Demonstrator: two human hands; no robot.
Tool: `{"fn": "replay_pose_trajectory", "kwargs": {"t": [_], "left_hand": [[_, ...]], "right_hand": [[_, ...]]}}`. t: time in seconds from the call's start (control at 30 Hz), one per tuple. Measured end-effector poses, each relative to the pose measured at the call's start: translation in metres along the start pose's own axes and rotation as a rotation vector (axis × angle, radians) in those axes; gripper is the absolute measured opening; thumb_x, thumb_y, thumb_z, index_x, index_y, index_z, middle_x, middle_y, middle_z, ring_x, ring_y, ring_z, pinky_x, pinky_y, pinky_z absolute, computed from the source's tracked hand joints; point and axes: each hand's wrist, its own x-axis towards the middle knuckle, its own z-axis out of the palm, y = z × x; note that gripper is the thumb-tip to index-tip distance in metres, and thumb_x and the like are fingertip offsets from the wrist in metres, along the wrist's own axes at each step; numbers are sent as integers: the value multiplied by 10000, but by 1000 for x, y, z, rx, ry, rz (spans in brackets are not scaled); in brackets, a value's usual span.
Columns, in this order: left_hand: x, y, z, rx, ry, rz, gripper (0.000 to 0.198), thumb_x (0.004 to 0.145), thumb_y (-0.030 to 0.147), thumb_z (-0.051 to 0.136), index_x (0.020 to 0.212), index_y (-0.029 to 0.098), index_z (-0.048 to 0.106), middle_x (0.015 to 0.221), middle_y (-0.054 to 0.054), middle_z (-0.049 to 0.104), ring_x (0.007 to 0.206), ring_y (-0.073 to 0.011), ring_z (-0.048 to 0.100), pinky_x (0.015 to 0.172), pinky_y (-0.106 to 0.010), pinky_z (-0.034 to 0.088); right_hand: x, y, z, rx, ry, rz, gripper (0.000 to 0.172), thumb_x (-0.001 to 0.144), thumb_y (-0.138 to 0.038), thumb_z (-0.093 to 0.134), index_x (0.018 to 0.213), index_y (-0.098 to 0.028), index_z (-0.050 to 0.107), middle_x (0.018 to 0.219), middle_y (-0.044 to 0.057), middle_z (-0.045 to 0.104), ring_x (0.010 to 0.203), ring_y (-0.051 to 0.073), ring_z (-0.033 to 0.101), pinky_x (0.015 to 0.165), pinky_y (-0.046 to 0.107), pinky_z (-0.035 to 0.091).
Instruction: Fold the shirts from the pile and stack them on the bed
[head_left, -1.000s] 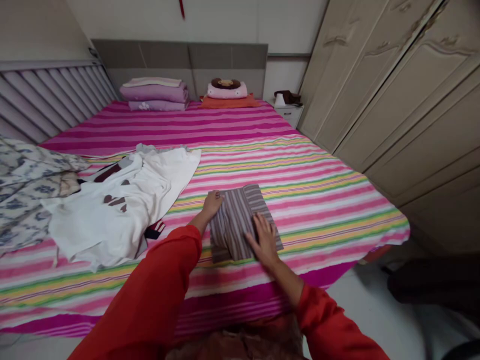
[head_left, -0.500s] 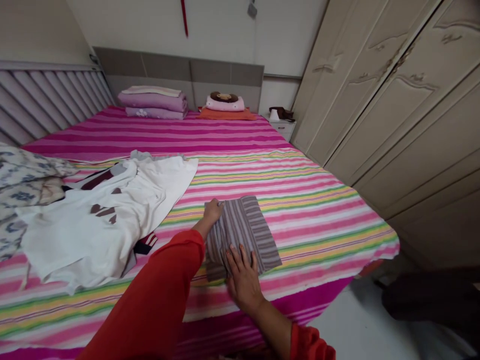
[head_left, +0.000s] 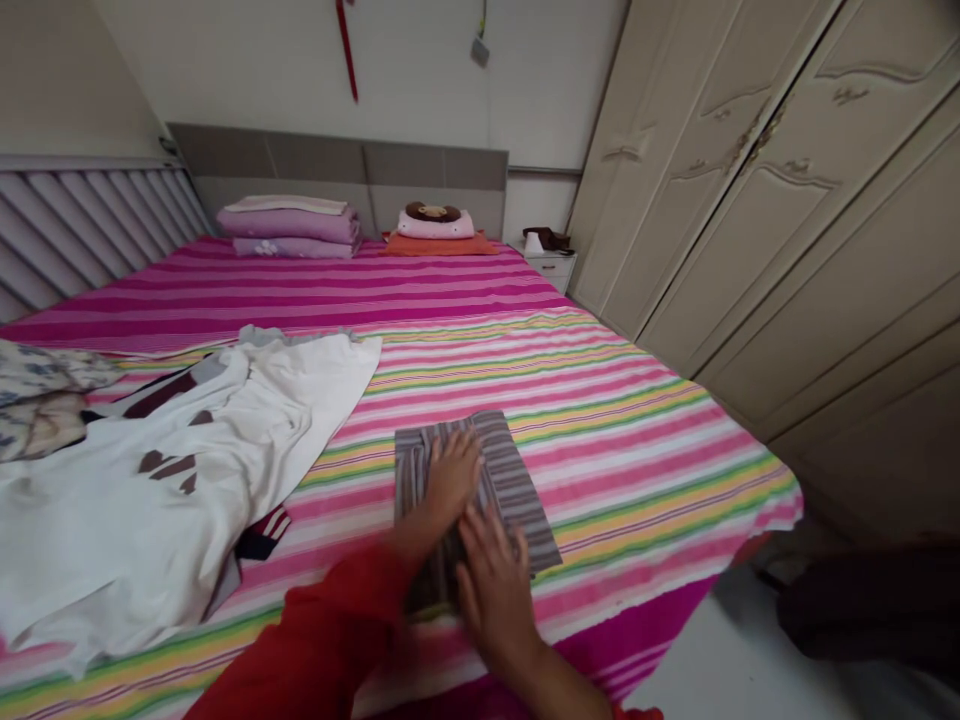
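Note:
A grey striped garment, folded into a rough rectangle, lies on the striped bedsheet near the bed's front edge. My left hand rests flat on its upper middle, fingers stretched out and slightly blurred. Just below and to the right, my right hand lies on the same cloth with its fingers spread. The two hands nearly meet, and neither grips anything. My forearms and hands hide the garment's lower left part, so its exact kind does not show.
Left of my hands, a crumpled white shirt lies over darker clothes. A floral cloth is at the far left. Folded purple bedding and a pink pillow sit by the headboard. A wardrobe stands on the right.
My left hand has let go of the garment's upper left edge and moved right onto its middle, fingers now flat. My right hand stays on the cloth. The view has shifted slightly.

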Motion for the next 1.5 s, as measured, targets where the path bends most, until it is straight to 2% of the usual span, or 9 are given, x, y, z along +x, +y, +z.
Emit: {"fn": "replay_pose_trajectory", "kwargs": {"t": [0.1,0.2,0.37,0.53,0.7,1.03,1.2,1.33,1.5], "left_hand": [[-25,10,15,63,-19,-42,466,949,377,352,1371,282,524,1480,-55,483,1413,-330,340,1152,-610,209],[-49,0,22,92,40,-110,502,940,425,372,1392,256,509,1485,-75,473,1417,-346,327,1147,-596,243],[-67,-18,15,94,54,-75,497,938,394,376,1371,204,527,1424,-110,539,1345,-301,450,1130,-515,324],[-21,14,-1,-17,-27,97,476,987,337,238,1343,241,540,1421,-59,551,1356,-213,442,1159,-470,293],[35,47,23,8,-291,193,505,981,357,278,1428,193,447,1528,-67,409,1444,-246,297,1190,-525,202],[96,16,55,94,-346,3,601,970,415,232,1519,175,276,1597,-64,257,1485,-219,180,1214,-467,133],[101,-5,37,127,-402,-76,578,962,384,249,1515,222,284,1598,-61,251,1478,-229,208,1189,-507,172],[91,-35,-3,174,-426,-125,536,946,356,326,1452,199,403,1542,-105,381,1438,-256,311,1169,-530,198],[42,-40,-41,237,-270,-173,550,983,395,197,1438,177,415,1528,-123,403,1449,-272,277,1175,-565,144]], "right_hand": [[3,36,5,-112,0,184,571,946,-376,432,1500,-261,353,1555,80,358,1453,323,251,1130,593,209],[-21,67,17,-149,-45,150,571,938,-393,445,1489,-265,375,1533,81,397,1429,312,314,1125,574,235],[-55,79,11,-130,4,159,555,968,-401,374,1501,-252,345,1483,92,470,1398,296,379,1123,594,225],[-2,70,-6,-83,92,278,526,998,-331,252,1507,-228,331,1530,91,403,1456,268,265,1134,561,219],[35,73,22,-92,-1,346,563,976,-395,326,1481,-157,389,1527,135,393,1413,297,350,1125,540,246],[27,75,31,-103,-83,378,572,978,-446,311,1460,-163,434,1546,87,363,1451,266,273,1171,497,145],[30,73,28,-80,-90,371,582,979,-448,298,1475,-163,408,1550,91,360,1450,271,271,1166,496,145],[33,69,22,-67,-100,390,593,978,-438,296,1480,-139,395,1548,108,363,1448,275,270,1165,492,140],[35,65,18,-54,-99,401,589,978,-428,294,1477,-134,397,1555,118,350,1447,278,265,1166,489,127]]}}
